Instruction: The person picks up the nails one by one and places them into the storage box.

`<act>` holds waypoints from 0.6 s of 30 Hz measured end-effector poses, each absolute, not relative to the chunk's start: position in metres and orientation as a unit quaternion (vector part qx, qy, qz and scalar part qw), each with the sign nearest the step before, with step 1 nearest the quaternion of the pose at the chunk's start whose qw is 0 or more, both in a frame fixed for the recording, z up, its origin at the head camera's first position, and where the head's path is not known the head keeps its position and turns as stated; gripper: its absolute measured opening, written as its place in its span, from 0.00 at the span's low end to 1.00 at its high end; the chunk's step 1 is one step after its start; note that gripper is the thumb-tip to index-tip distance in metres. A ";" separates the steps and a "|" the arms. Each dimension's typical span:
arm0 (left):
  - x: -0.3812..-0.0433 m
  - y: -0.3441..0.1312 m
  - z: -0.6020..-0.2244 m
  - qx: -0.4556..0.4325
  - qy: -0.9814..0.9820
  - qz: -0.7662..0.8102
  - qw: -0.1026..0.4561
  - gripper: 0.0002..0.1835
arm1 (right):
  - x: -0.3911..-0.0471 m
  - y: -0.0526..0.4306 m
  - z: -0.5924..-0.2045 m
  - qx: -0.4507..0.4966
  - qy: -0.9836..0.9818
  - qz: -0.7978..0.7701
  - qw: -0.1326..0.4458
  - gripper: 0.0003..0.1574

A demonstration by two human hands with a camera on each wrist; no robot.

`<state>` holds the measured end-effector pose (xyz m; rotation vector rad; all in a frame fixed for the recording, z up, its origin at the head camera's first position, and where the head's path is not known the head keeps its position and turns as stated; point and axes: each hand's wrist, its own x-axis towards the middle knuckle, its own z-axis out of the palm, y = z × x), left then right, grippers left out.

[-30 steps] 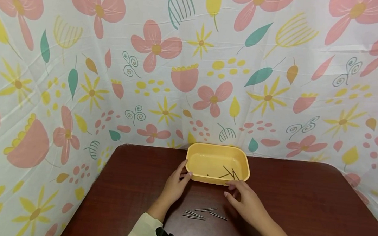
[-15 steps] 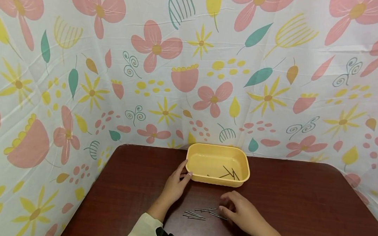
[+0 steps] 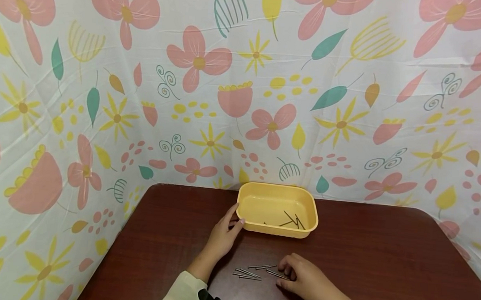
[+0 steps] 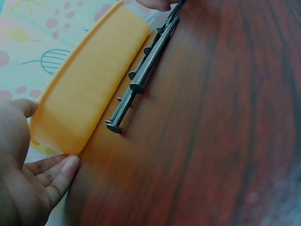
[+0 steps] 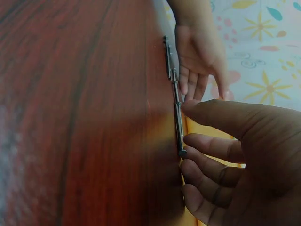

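A yellow plastic basket (image 3: 277,231) stands on the dark reddish table, with several nails (image 3: 289,220) inside its right half. At its near left corner my left hand (image 3: 221,235) rests against the outer wall, thumb and fingers fairly straight. Loose steel nails (image 3: 248,274) lie in front of the basket; their round heads show close up in the left wrist view. My right hand (image 3: 304,276) is beside the rightmost nails (image 3: 277,274), fingers bent and thumb apart. In the right wrist view one nail (image 5: 178,127) passes close to the fingertips, with no grip on it visible.
Flower-printed cloth (image 3: 275,102) hangs behind the table (image 3: 381,254) and along its left side. The basket stands close to the back cloth. A black strap piece (image 3: 211,299) sits at my left cuff.
My right hand has moved from the basket's front right rim back toward me, down to the loose nails. My left hand and the basket have stayed in place.
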<state>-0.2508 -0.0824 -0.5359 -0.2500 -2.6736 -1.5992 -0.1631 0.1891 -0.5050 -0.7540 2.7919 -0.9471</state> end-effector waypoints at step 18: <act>-0.251 -0.083 -0.536 -0.085 -0.853 -0.514 0.008 0.35 | -0.166 0.188 -0.513 -0.243 0.919 -0.309 0.039 0.11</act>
